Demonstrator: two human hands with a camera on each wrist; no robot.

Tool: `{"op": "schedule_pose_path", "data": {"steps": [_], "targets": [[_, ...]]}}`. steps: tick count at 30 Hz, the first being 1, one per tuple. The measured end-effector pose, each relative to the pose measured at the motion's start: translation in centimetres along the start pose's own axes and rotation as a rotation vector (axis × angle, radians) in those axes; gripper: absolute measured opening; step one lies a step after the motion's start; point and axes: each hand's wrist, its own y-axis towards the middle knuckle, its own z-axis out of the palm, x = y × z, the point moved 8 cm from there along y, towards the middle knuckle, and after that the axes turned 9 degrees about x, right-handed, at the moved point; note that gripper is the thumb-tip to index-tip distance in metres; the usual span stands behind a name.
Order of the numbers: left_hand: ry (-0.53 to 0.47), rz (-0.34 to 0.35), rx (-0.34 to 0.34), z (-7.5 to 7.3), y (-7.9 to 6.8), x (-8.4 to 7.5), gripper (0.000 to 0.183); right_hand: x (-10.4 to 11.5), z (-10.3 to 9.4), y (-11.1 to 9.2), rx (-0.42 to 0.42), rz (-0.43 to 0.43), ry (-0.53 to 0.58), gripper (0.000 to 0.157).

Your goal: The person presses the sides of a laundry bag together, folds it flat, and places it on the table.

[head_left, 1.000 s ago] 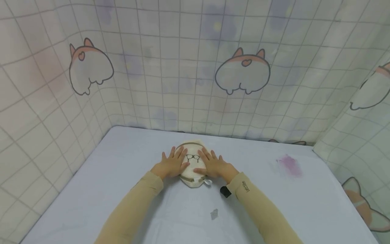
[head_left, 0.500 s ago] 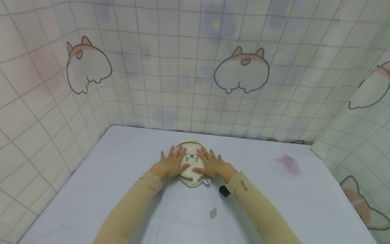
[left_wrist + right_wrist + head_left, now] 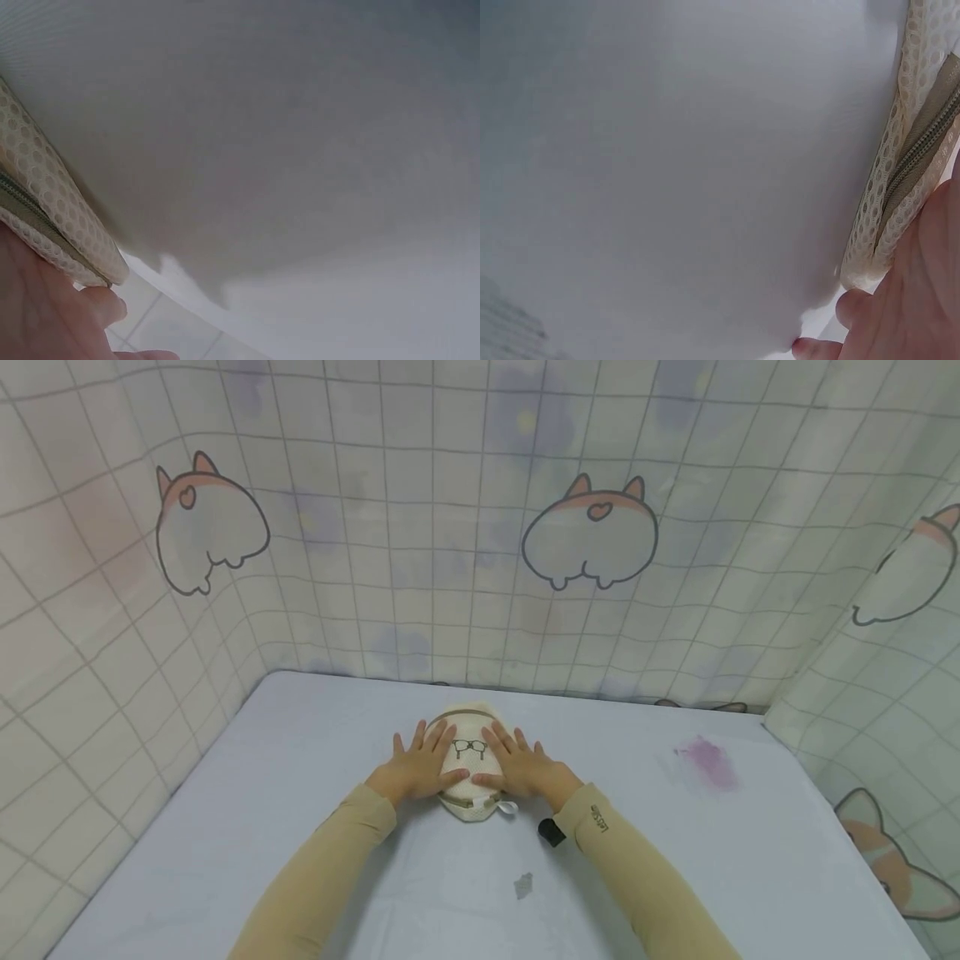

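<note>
A cream mesh laundry bag (image 3: 468,764) with a glasses-and-moustache style print lies on the white table in the head view. My left hand (image 3: 420,768) rests on its left side, fingers spread and straight. On the right side my right hand (image 3: 525,768) lies the same way, thumb pointing inward toward the other thumb. A brown zipper (image 3: 922,150) runs round the bag's edge, seen in the right wrist view above the palm. The left wrist view shows the bag's honeycomb mesh side (image 3: 52,172) beside that hand. A small white tag (image 3: 507,808) sticks out at the near right.
The white table (image 3: 637,810) bears a pink stain (image 3: 710,762) at the right and a small grey patch (image 3: 523,885) nearer the front. A black piece (image 3: 551,832) sits at the right cuff. Grid-patterned curtains (image 3: 420,568) with cartoon animals stand round the table's back and sides.
The head view has shifted slightly. Both hands stay spread on the bag, the left thumb now a little closer to the right thumb.
</note>
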Motion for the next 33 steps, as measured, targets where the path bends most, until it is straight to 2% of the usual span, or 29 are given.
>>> {"op": "schedule_pose_path", "data": {"steps": [15,33], "targets": [[-0.018,-0.005,-0.015,-0.3,-0.2,-0.1,0.087,0.0,-0.1,0.0,0.008,0.01,0.015,0.093],[-0.048,-0.001,0.0,0.7,1.4,1.0,0.09,-0.1,-0.1,0.1,0.03,0.006,0.042,0.094]]}}
